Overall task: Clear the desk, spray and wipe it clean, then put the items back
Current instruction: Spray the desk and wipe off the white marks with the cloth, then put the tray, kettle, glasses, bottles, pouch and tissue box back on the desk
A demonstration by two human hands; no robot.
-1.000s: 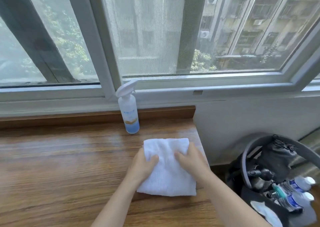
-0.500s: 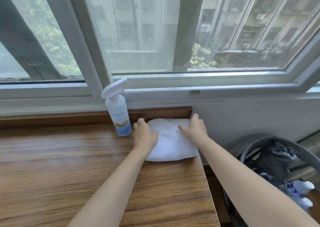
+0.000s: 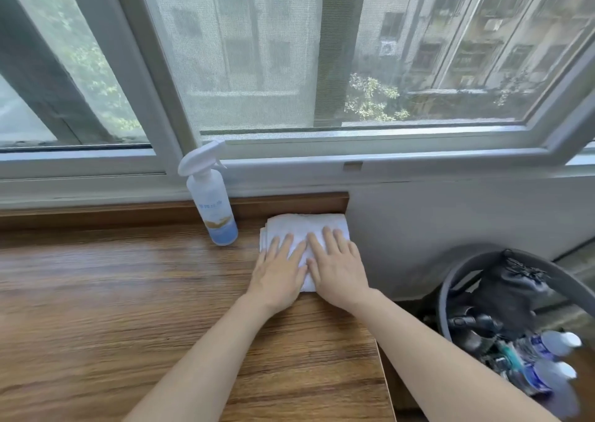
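Note:
A folded white cloth (image 3: 306,225) lies at the far right corner of the wooden desk (image 3: 112,309), against the raised back edge. My left hand (image 3: 278,275) and my right hand (image 3: 336,271) lie side by side on it, palms down, fingers straight, pressing it flat. The cloth's near part is hidden under both hands. A white spray bottle (image 3: 212,202) with a blue base stands upright just left of the cloth, not touched by either hand.
The desk's right edge (image 3: 383,373) drops off beside my right arm. Below it stands a grey round-rimmed container (image 3: 450,280) holding a black bag (image 3: 508,289), water bottles (image 3: 553,357) and other items. A window sill (image 3: 418,167) runs behind the desk.
Both hands pushed the cloth away from me to the desk's back corner. They then drew together and flattened on top of it.

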